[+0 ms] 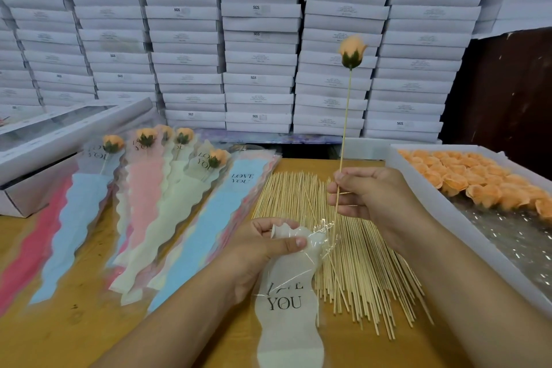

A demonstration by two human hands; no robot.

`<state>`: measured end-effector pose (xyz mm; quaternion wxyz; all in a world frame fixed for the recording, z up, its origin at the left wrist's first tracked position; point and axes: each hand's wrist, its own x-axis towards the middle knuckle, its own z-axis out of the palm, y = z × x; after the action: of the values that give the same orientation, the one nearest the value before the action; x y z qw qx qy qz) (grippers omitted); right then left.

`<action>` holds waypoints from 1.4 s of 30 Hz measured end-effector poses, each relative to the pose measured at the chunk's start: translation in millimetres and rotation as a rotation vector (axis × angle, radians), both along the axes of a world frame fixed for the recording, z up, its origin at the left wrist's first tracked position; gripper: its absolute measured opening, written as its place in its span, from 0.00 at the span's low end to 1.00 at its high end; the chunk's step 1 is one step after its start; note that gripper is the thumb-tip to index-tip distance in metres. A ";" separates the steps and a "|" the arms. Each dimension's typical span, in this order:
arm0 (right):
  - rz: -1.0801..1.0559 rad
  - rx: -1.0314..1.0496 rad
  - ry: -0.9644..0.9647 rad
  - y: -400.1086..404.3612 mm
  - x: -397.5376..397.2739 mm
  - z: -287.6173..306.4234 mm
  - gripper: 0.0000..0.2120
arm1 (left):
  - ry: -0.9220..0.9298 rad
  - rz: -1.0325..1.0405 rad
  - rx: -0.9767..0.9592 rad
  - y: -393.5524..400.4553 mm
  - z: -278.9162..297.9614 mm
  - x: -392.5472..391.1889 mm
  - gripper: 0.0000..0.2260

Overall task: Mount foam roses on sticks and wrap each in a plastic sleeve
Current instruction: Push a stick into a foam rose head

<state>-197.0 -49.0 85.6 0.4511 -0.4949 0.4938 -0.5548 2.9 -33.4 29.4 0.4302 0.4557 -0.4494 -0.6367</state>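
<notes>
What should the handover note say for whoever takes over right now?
Right hand: pinches the stick of a mounted orange foam rose, held upright, stick tip at the sleeve's mouth.
Left hand: grips the narrow end of a cream "LOVE YOU" plastic sleeve.
Supplies: loose sticks in a pile on the table's middle, unmounted roses in the tray on the right, empty sleeves fanned out on the left.
Done: several wrapped roses lie at far left.
Left: slide this rose into the sleeve, then repeat for the tray's roses.
</notes>
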 end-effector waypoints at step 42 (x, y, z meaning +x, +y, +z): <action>0.108 0.142 -0.035 8.3 26.4 -32.8 0.02 | -0.005 -0.047 -0.019 5.5 2.8 -2.4 0.14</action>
<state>-170.6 -40.7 52.7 0.5229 -0.4778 0.4966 -0.5016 0.4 -27.8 32.2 0.4184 0.4423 -0.4670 -0.6413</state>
